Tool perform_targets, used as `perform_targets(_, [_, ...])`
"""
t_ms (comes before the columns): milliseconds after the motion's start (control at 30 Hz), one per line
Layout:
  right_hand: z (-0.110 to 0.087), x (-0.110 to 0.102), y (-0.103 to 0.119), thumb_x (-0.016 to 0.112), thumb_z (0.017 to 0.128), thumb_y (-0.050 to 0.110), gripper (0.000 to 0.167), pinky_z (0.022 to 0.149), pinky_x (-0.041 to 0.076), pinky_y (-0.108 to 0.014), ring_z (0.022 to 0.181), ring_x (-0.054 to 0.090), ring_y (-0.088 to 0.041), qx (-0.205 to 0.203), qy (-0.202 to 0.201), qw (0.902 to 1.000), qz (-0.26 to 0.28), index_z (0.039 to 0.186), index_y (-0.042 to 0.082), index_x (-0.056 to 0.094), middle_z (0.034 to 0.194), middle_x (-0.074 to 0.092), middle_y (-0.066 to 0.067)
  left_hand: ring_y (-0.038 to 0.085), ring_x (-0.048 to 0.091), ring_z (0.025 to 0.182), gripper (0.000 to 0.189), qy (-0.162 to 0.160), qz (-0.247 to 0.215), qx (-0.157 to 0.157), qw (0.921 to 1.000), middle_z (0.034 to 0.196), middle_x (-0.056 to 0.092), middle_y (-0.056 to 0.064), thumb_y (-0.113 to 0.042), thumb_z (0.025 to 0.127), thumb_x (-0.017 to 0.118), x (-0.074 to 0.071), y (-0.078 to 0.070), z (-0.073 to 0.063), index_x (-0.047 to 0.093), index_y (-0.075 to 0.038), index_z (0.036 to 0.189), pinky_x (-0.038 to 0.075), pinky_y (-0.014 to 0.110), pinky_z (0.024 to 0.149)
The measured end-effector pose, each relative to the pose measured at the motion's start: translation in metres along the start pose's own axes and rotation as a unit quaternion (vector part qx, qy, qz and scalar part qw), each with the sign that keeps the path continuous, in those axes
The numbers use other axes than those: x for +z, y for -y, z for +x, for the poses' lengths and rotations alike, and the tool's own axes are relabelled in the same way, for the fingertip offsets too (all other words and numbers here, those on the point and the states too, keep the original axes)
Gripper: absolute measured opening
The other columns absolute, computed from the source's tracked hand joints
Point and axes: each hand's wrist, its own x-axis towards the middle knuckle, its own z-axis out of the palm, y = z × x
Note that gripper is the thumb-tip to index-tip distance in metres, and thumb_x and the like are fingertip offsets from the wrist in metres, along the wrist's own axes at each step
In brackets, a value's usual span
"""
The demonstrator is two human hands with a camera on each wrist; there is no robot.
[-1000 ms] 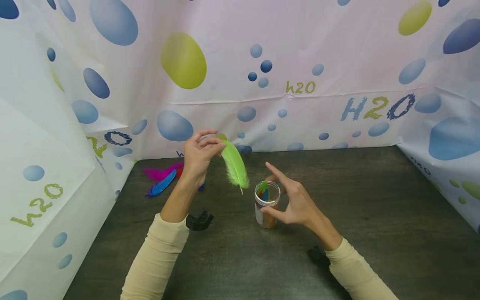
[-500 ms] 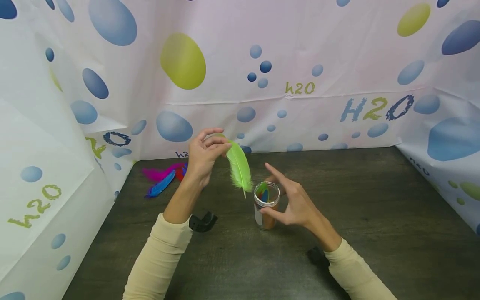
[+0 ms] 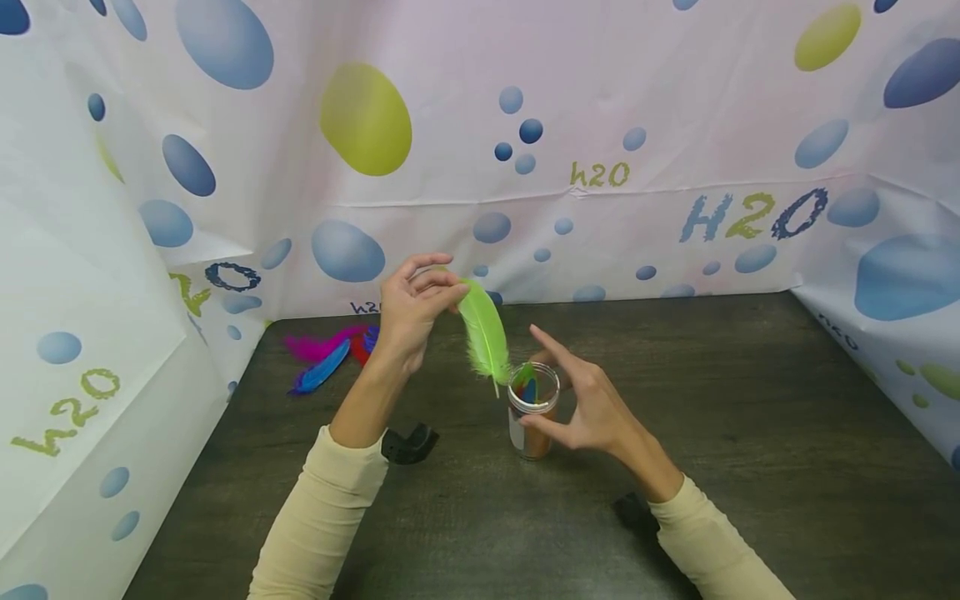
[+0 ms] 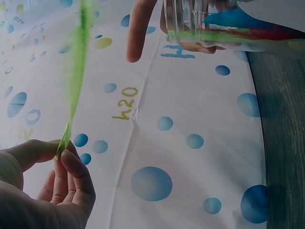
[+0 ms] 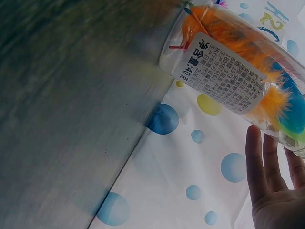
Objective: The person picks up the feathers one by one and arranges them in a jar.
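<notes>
My left hand (image 3: 411, 312) pinches one end of a bright green feather (image 3: 486, 333) between thumb and fingers. The feather hangs downward, its bare quill tip just left of the rim of a clear jar (image 3: 529, 433). Around the jar's upper part my right hand (image 3: 588, 404) holds with thumb in front and fingers behind, the index finger raised. The jar stands upright on the table, lidless, with green, blue and red feathers inside. In the right wrist view, a fluffy orange feather (image 5: 271, 105) and a white printed label (image 5: 224, 71) show on the jar.
Several loose feathers lie at the back left of the dark table (image 3: 750, 442), among them a magenta one (image 3: 315, 346), a blue one (image 3: 324, 369) and a red one (image 3: 360, 348). A patterned white sheet (image 3: 450, 50) walls off the back and sides.
My left hand has moved to the right with the green feather, bringing its quill close to the jar's rim. The right hand and the jar stay in place.
</notes>
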Motion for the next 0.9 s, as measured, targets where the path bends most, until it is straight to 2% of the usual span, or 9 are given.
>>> perform_targets(500, [0.003, -0.001, 0.000, 0.075, 0.090, 0.054, 0.097, 0.062, 0.062, -0.037, 0.104, 0.070, -0.029, -0.001, -0.001, 1.0000, 0.005, 0.161, 0.003, 0.033, 0.118, 0.070, -0.013, 0.013, 0.065, 0.063, 0.034, 0.005, -0.005, 0.015, 0.9999, 0.078, 0.071, 0.000, 0.020, 0.088, 0.066, 0.011, -0.004, 0.002, 0.062, 0.001, 0.116, 0.055, 0.024, 0.060])
perform_targets(600, [0.003, -0.001, 0.000, 0.074, 0.090, 0.056, 0.097, 0.062, 0.062, -0.036, 0.104, 0.070, -0.029, -0.002, -0.001, 1.0000, 0.002, 0.161, 0.004, 0.032, 0.118, 0.070, -0.012, 0.012, 0.065, 0.063, 0.034, 0.006, -0.003, 0.014, 0.9999, 0.078, 0.071, 0.000, 0.019, 0.088, 0.066, 0.011, -0.003, 0.001, 0.062, 0.001, 0.116, 0.055, 0.024, 0.060])
perform_targets(767, [0.002, -0.001, 0.001, 0.071, 0.090, 0.060, 0.097, 0.060, 0.061, -0.034, 0.100, 0.070, -0.028, -0.003, -0.004, 1.0000, -0.008, 0.160, 0.003, 0.034, 0.118, 0.070, -0.013, 0.011, 0.066, 0.065, 0.036, 0.012, 0.003, 0.012, 0.9998, 0.078, 0.071, -0.002, 0.018, 0.088, 0.067, 0.013, -0.001, 0.000, 0.057, 0.012, 0.121, 0.056, 0.025, 0.061])
perform_targets(833, [0.001, 0.000, 0.001, 0.070, 0.091, 0.061, 0.097, 0.060, 0.060, -0.033, 0.098, 0.069, -0.028, -0.004, -0.005, 0.9999, -0.010, 0.159, 0.002, 0.035, 0.117, 0.070, -0.014, 0.011, 0.066, 0.065, 0.035, 0.013, 0.006, 0.011, 0.9998, 0.078, 0.070, -0.002, 0.018, 0.088, 0.067, 0.013, -0.001, -0.001, 0.057, 0.012, 0.121, 0.056, 0.026, 0.061])
perform_targets(900, [0.001, 0.000, 0.001, 0.070, 0.090, 0.062, 0.097, 0.060, 0.060, -0.032, 0.098, 0.069, -0.028, -0.002, -0.004, 0.9999, -0.014, 0.160, 0.003, 0.035, 0.117, 0.070, -0.014, 0.011, 0.066, 0.065, 0.033, 0.012, 0.007, 0.009, 0.9999, 0.079, 0.070, -0.001, 0.018, 0.088, 0.068, 0.014, -0.001, -0.002, 0.060, 0.007, 0.118, 0.057, 0.026, 0.061])
